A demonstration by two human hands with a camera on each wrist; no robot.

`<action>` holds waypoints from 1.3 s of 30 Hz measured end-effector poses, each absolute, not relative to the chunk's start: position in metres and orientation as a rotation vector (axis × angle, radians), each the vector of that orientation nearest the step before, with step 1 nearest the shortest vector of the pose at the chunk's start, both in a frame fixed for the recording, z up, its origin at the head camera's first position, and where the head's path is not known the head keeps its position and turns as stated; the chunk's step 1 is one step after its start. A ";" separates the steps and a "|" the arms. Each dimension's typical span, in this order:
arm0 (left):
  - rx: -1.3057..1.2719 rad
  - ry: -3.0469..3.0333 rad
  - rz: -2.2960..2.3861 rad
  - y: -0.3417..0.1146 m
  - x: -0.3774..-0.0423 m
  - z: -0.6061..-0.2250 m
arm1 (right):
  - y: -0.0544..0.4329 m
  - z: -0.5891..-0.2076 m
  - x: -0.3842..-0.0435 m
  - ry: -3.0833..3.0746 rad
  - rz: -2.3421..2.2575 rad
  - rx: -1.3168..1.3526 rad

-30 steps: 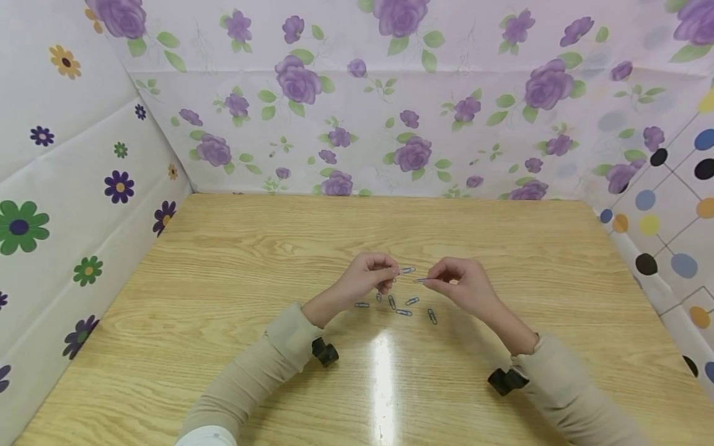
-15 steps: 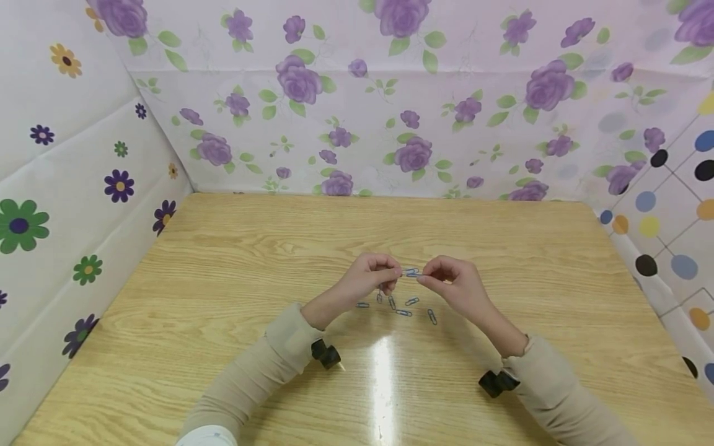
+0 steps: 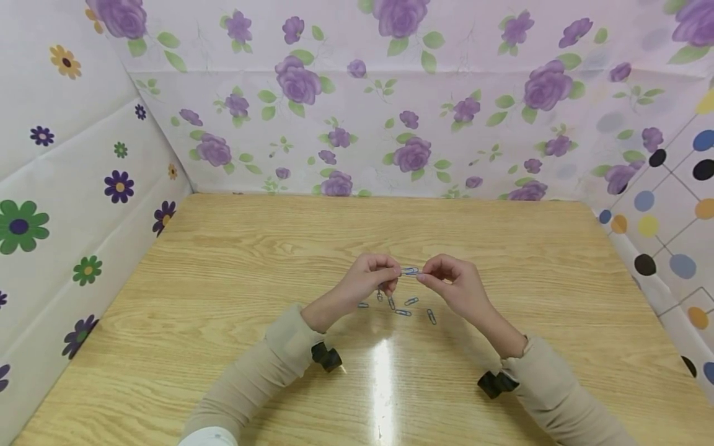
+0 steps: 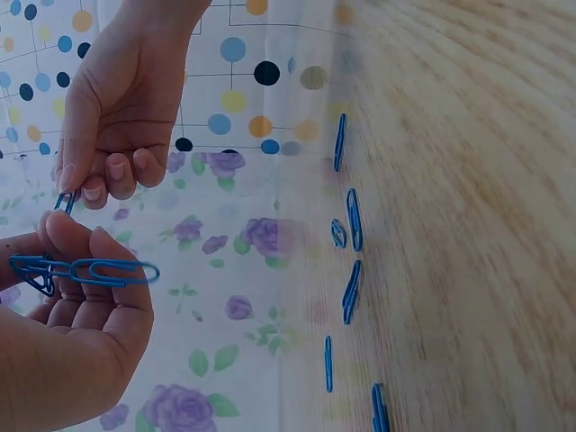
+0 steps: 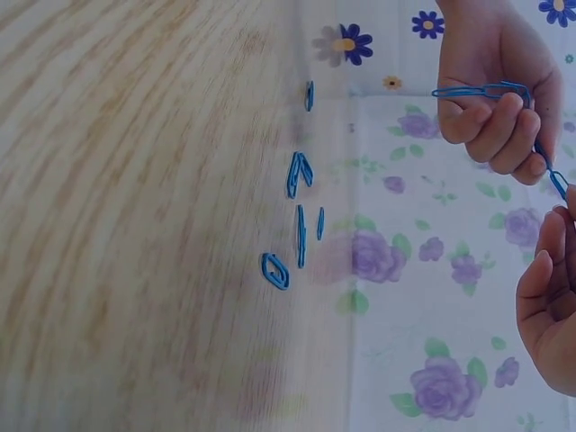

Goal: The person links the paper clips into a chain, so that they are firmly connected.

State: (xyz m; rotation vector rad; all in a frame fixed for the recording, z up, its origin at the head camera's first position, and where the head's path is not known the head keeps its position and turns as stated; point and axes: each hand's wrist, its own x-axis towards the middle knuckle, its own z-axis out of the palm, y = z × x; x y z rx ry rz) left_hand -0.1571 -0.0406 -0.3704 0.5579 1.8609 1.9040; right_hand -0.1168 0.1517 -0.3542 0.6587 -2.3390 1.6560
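Observation:
Over the table's middle my left hand (image 3: 374, 272) pinches a short chain of blue paper clips (image 4: 112, 273), which dangles past its curled fingers in both wrist views. Facing it, my right hand (image 3: 454, 282) pinches a single blue paper clip (image 4: 65, 202) between thumb and forefinger. The clips in the two hands meet and overlap in the narrow gap between the fingertips. Whether they are hooked together I cannot tell. Just below the hands, loose blue paper clips (image 3: 403, 313) lie scattered on the table.
The wooden table (image 3: 268, 229) carries several loose clips, one of them (image 3: 431, 316) nearest the right forearm. Flowered sheeting (image 3: 340, 99) walls the back, with patterned sheets at both sides. Black wrist cameras (image 3: 326, 357) hang under both forearms.
My right hand has moved slightly left and up, bringing its paper clip against the clip at my left fingertips. The left hand has stayed nearly still.

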 end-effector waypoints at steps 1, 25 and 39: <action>0.561 1.861 1.904 -0.041 -0.157 -0.370 | 0.151 -0.354 -0.117 -2.336 1.651 0.659; 0.608 1.869 1.894 -0.040 -0.154 -0.371 | 0.147 -0.357 -0.113 -2.262 1.405 0.686; 0.607 1.845 1.889 -0.047 -0.155 -0.373 | 0.158 -0.361 -0.113 -2.275 1.472 0.619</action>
